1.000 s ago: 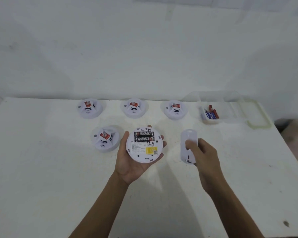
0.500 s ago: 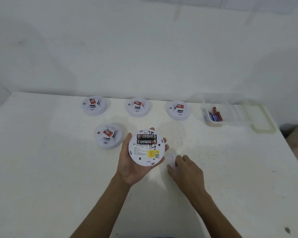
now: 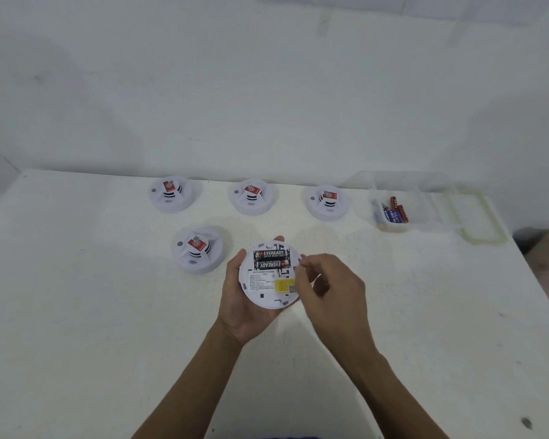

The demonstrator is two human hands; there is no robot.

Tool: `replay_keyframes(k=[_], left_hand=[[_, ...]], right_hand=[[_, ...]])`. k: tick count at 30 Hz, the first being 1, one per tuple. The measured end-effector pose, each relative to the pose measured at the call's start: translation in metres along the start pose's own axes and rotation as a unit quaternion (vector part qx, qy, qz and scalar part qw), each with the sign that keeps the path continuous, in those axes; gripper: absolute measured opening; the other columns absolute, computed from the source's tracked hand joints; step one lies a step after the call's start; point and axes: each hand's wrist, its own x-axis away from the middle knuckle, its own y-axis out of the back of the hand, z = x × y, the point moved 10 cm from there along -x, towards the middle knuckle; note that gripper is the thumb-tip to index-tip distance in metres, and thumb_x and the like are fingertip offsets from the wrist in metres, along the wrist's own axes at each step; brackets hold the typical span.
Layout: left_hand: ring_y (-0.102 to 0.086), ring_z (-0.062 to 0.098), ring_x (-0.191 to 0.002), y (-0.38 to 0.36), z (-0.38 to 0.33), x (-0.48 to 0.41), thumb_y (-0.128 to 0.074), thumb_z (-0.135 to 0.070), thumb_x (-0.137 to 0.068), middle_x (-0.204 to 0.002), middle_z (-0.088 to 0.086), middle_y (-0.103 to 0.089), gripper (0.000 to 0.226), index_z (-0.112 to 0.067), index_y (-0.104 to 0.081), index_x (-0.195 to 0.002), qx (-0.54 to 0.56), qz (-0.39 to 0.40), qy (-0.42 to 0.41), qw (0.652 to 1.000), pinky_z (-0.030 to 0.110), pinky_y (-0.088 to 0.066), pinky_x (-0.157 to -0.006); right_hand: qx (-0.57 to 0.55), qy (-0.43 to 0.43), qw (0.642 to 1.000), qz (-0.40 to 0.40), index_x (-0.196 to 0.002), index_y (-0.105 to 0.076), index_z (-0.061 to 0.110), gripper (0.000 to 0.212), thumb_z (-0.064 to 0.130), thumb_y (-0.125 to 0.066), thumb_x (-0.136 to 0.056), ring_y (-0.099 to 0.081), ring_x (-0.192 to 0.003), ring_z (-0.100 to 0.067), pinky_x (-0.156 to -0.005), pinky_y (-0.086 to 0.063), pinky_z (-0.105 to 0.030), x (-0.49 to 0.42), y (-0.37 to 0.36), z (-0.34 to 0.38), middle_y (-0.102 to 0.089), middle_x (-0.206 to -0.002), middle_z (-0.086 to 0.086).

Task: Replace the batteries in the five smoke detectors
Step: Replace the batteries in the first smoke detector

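open-backed detector (image 3: 268,277) in left hand (image 3: 244,299)

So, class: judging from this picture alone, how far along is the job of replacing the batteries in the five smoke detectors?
Done: nothing visibly finished. In hand: the left hand holds one round white smoke detector back up, two black Eveready batteries exposed; the right hand pinches a small white piece at its edge. Left: four white detectors sit face up, and the clear plastic box holds loose batteries.
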Motion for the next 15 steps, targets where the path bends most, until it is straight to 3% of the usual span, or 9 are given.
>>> replay_keyframes(k=[5,10,15], left_hand=[[-0.057,0.03,-0.117,-0.001,0.0,-0.002,-0.069,-0.06,-0.071,-0.132,0.01,-0.058,0.073,-0.023,-0.055,-0.132,-0.019,-0.007,-0.013,1.0,0.048,-0.048,-0.092],[-0.06,0.03,-0.113,-0.003,-0.003,-0.002,-0.073,-0.062,-0.064,-0.127,0.011,-0.061,0.075,-0.023,-0.061,-0.126,-0.043,-0.004,-0.018,0.999,0.046,-0.051,-0.089],[-0.061,0.03,-0.111,-0.002,-0.002,-0.002,-0.075,-0.058,-0.065,-0.125,0.012,-0.062,0.068,-0.022,-0.064,-0.122,-0.045,-0.003,-0.017,0.999,0.045,-0.053,-0.087]], right_hand=[[0.07,-0.006,0.997,0.012,-0.099,-0.065,0.02,0.017,0.033,-0.06,-0.09,-0.057,-0.069,-0.005,-0.06,-0.048,-0.014,-0.002,-0.011,0.005,-0.062,-0.088,0.008],[0.09,-0.03,0.995,0.032,-0.112,-0.062,0.022,0.026,0.037,-0.057,-0.091,-0.056,-0.079,-0.003,-0.063,-0.036,-0.003,-0.002,-0.015,0.008,-0.062,-0.1,0.008],[-0.011,-0.135,0.99,0.04,-0.108,-0.061,0.022,0.024,0.035,-0.061,-0.088,-0.061,-0.085,-0.005,-0.074,-0.053,-0.02,-0.001,-0.017,-0.005,-0.065,-0.099,0.009]])
